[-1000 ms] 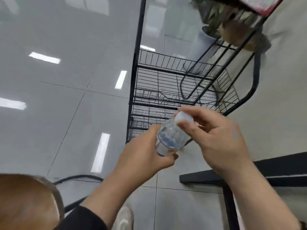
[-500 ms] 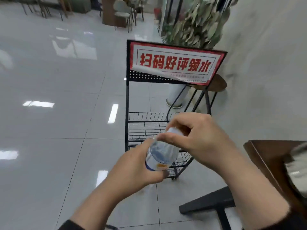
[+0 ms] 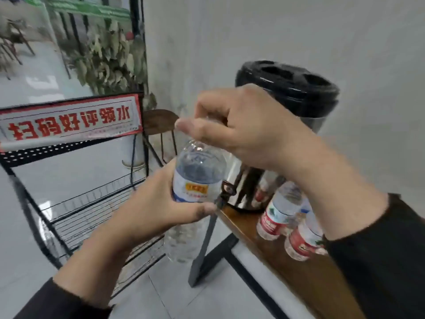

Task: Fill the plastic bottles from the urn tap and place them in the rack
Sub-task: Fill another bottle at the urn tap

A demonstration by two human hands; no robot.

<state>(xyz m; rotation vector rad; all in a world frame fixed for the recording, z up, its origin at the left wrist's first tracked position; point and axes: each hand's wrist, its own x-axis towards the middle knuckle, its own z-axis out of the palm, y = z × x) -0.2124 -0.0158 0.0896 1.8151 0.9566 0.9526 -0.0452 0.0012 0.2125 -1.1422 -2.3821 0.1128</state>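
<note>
the rack (image 3: 76, 203) is seen left of the urn (image 3: 287, 107), with its shelves tilted in view. the bottle (image 3: 197, 180) is held in the air just left of the urn's tap (image 3: 226, 192), gripped round the label by the left hand (image 3: 147, 210). its neck is pinched by the curled fingers of the right hand (image 3: 241, 127); the cap is hidden. if the body is squeezed while the cap is loosened, water could be spilled. two bottles (image 3: 282, 210) standing before the urn could be knocked by the right sleeve.
</note>
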